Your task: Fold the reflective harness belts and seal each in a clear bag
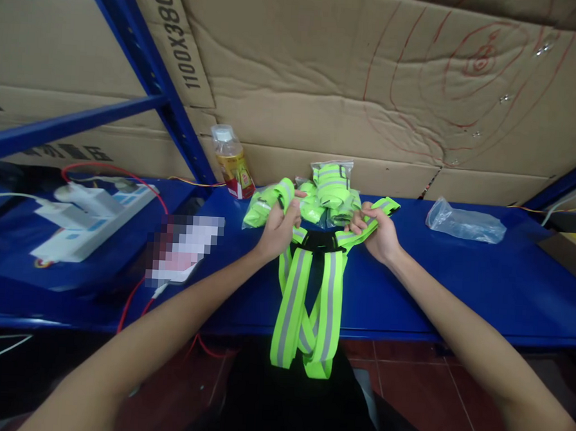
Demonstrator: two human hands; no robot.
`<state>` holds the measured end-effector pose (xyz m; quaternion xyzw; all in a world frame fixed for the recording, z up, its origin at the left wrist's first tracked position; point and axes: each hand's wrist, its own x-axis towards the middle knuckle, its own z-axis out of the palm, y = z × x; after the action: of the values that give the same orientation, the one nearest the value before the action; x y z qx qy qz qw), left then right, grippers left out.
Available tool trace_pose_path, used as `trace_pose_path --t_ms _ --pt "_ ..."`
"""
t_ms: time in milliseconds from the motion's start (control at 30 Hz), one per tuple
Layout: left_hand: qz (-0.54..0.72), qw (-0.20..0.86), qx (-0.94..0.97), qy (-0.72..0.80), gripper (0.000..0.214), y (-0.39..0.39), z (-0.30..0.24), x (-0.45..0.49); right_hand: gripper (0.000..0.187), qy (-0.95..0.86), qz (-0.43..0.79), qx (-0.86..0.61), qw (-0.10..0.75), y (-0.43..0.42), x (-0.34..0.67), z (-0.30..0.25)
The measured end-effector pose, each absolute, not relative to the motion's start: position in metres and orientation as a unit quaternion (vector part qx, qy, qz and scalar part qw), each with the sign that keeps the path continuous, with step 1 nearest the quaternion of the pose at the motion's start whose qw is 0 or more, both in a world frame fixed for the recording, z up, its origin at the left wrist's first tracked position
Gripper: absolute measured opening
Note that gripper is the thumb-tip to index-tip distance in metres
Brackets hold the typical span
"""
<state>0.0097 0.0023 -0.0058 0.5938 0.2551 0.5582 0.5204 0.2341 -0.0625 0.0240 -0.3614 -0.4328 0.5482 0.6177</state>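
Observation:
A neon yellow-green reflective vest (290, 306) made of straps with grey stripes hangs between my hands, its loops dropping past the front edge of the blue table. My left hand (280, 227) is closed on a strap at the vest's left side. My right hand (377, 230) pinches the strap on the other side, whose end sticks out beyond the fingers. A black section (321, 240) joins the straps in the middle. Just behind my hands lie several clear bags of folded reflective straps (332, 185).
A flattened clear plastic bag (466, 223) rests at the right on the blue table (400, 292). A drink bottle (233, 161) stands at the back left. A white power strip (99, 222), red cables and a blurred-out phone (184, 252) are at the left. Cardboard (296, 61) walls the back.

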Motion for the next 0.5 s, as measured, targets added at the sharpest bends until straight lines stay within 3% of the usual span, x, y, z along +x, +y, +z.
trace_pose_path --t_ms 200,367,500 --pt "0.458 0.549 0.656 0.243 0.062 -0.001 -0.015 0.006 0.061 -0.445 0.553 -0.343 0.615 -0.065 0.236 0.023" --pt "0.392 0.434 0.782 0.217 0.046 0.004 -0.019 0.001 0.058 -0.592 0.435 -0.413 0.538 -0.067 0.231 0.011" --pt "0.346 0.429 0.815 0.180 0.074 0.000 -0.021 0.000 0.059 -0.709 0.298 -0.452 0.453 -0.072 0.230 0.008"
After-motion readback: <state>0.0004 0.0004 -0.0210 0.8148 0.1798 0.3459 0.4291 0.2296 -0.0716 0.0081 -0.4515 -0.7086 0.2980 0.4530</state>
